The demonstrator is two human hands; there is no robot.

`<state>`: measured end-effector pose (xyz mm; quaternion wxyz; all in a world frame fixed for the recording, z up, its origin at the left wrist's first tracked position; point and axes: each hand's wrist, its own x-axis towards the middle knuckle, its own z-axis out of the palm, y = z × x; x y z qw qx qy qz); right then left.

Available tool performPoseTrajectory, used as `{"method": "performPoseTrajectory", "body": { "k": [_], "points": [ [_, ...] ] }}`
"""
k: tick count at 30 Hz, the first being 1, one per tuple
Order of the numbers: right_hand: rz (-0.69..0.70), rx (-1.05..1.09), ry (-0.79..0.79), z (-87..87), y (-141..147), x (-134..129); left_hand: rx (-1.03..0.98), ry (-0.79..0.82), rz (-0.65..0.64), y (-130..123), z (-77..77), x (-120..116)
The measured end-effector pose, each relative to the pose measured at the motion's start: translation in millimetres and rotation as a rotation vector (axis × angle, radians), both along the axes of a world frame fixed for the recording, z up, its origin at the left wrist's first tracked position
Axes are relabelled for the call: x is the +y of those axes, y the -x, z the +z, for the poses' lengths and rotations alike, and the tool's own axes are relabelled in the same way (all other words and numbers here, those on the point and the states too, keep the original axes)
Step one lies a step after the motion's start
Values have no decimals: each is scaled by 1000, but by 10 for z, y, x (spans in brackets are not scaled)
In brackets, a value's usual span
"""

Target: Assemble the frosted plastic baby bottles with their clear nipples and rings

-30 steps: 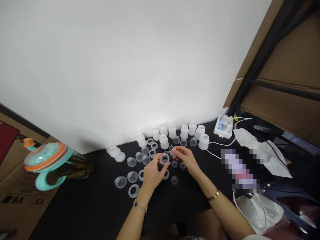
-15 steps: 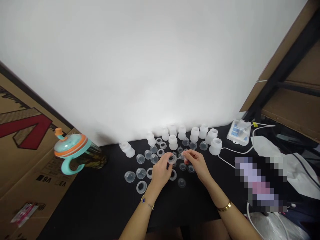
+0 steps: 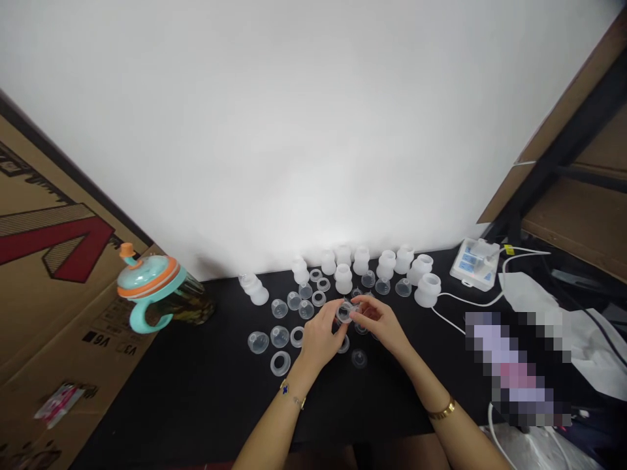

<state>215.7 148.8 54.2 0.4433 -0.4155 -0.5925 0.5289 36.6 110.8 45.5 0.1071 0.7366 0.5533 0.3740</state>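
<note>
Between my two hands is a translucent ring [image 3: 344,312], gripped by the fingers of my left hand [image 3: 321,333]. The fingers of my right hand [image 3: 379,321] press at its right side; a small clear piece that they may hold is hidden. On the black table around them lie clear domed caps [image 3: 279,337], loose rings [image 3: 280,363] and thin clear nipple-shaped pieces [image 3: 359,358]. White bottles [image 3: 343,279] stand in a row behind, along the wall.
A teal and orange lidded jug [image 3: 157,287] stands at the left beside a cardboard box [image 3: 59,313]. At the right are a white power strip [image 3: 474,263], cables, white paper and a blurred-out object [image 3: 514,365].
My right hand has moved left to the ring, and its fingers now meet it. The whole view has shifted slightly.
</note>
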Motion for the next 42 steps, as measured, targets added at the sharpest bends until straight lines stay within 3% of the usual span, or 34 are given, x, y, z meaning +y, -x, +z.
{"method": "performPoseTrajectory", "body": {
  "k": [9, 27, 42],
  "points": [
    [-9, -15, -34, -11, 28, -11, 33, -34, -12, 2, -31, 1],
    [12, 19, 88, 25, 32, -2, 47, -100, -48, 4, -16, -5],
    [63, -75, -33, 12, -3, -5, 52, -135, -55, 33, -40, 28]
  ]
}}
